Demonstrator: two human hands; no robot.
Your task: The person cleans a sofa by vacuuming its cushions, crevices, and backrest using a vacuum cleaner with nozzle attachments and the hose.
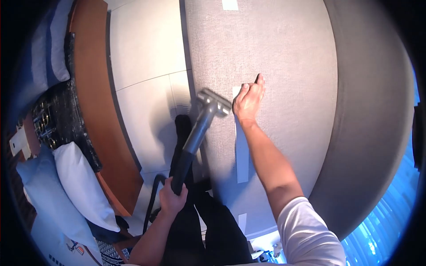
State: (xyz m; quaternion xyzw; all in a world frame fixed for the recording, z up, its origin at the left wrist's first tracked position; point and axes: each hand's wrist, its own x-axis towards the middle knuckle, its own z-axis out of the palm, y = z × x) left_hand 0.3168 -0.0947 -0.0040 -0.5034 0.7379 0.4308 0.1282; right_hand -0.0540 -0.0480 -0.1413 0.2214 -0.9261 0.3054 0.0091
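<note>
Item 1: vacuum wand (197,132), dark, slanting from lower centre of the frame up to the middle. Grasped near its lower end in the frame by the left hand (172,198), fingers wrapped round the tube; the hold probably leaves the length free to reach and lets one wrist steer it.

Item 2: nozzle (214,103), wide-mouthed, fitted to the wand's far end, over the near edge of the seat. Contact with the fabric: cannot tell.

Item 3: hose (151,199), black, curving beside the left hand; presumably left slack so the wand can swing.

Item 4: right hand (249,101), centre of the frame, at the seat surface just beside the nozzle. Thumb and fingers apart, no grasp visible, palm side hidden. Likely placed there to brace the body or keep the cloth flat.

Item 5: grey seat (293,88), upholstered, right of centre, bounded at far right by a curved backrest (377,111).

Item 6: pale strip (242,155), lying lengthwise on the seat, partly behind the right forearm; other short pale patches roughly in line.

Item 7: white pillow (84,186), lower left, leaning against a blue cushion (49,181), seemingly stowed clear of the seat.

Item 8: tiled floor (144,44), upper left of centre, between the seat and a brown wooden panel (93,88).
</note>
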